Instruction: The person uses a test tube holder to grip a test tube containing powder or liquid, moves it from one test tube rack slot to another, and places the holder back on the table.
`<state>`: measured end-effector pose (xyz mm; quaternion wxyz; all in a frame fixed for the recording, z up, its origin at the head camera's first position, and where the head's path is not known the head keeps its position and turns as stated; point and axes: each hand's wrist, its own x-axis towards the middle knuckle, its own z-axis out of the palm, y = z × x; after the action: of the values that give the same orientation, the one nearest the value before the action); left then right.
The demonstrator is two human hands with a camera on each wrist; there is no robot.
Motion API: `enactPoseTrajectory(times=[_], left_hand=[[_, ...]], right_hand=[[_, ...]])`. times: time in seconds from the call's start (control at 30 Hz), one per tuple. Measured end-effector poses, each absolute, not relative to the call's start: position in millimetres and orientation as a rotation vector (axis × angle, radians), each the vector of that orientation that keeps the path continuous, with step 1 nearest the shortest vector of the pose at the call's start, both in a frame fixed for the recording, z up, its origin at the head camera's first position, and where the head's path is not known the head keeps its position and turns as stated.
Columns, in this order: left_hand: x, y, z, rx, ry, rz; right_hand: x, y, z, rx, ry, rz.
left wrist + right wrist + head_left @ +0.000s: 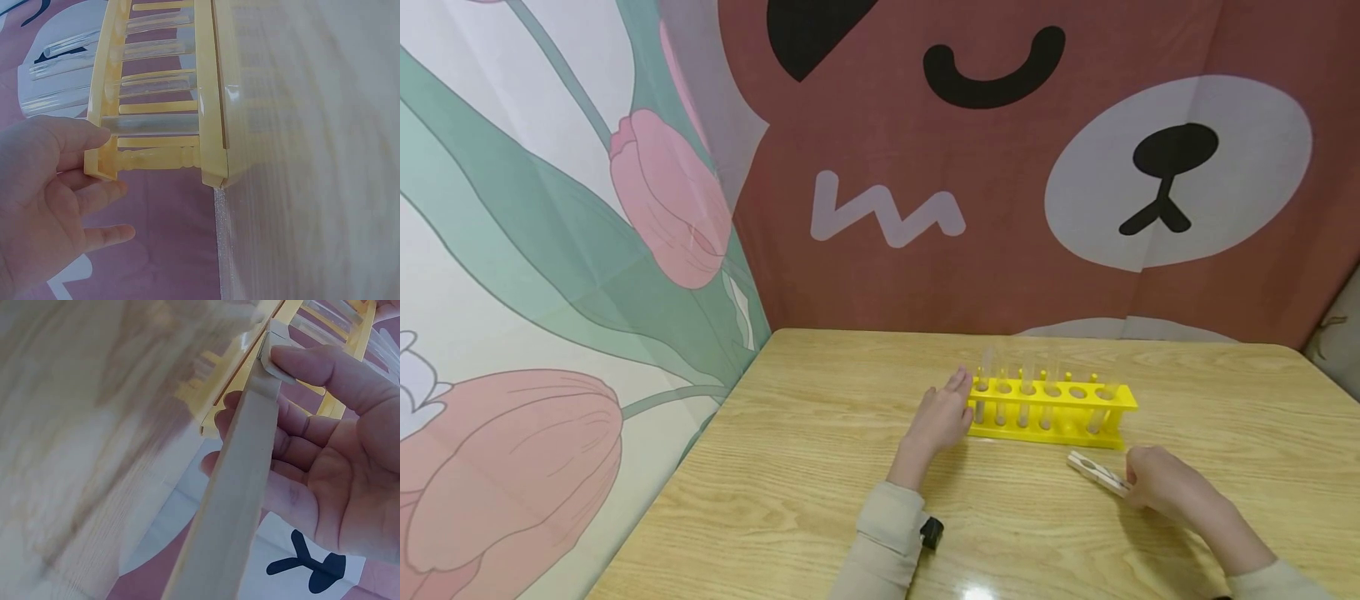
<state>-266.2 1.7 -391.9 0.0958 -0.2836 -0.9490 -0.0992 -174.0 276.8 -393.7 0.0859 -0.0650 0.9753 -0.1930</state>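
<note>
A yellow test tube rack (1045,436) stands upright on the table, with several clear test tubes (1028,367) in its holes. My left hand (936,419) holds the rack's left end. The left wrist view shows this hand (37,187) with its thumb and fingers at the end of the rack's top plate (100,81), beside the nearest tube (153,124). In front of the rack's right end, my right hand (1172,485) grips a wooden test tube holder (1097,473). Seen from the right wrist, the thumb presses the holder's short arm (278,359) and the fingers curl behind its long handle (231,469).
The wood-grain table (820,467) reaches back to a hanging cloth (865,283) printed with a bear. A tulip-patterned cloth (550,250) hangs along the left edge. A black device (931,532) sits at the left wrist.
</note>
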Motion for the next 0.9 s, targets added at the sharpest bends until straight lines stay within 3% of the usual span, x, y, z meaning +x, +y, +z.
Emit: enactPoseTrajectory(times=[0.9], left_hand=[[-264.7,1.4,-389.0,-0.838,-2.822,-0.286]], right_hand=[[-173.6,277.2,-396.7,-0.186,2.886,-0.587]])
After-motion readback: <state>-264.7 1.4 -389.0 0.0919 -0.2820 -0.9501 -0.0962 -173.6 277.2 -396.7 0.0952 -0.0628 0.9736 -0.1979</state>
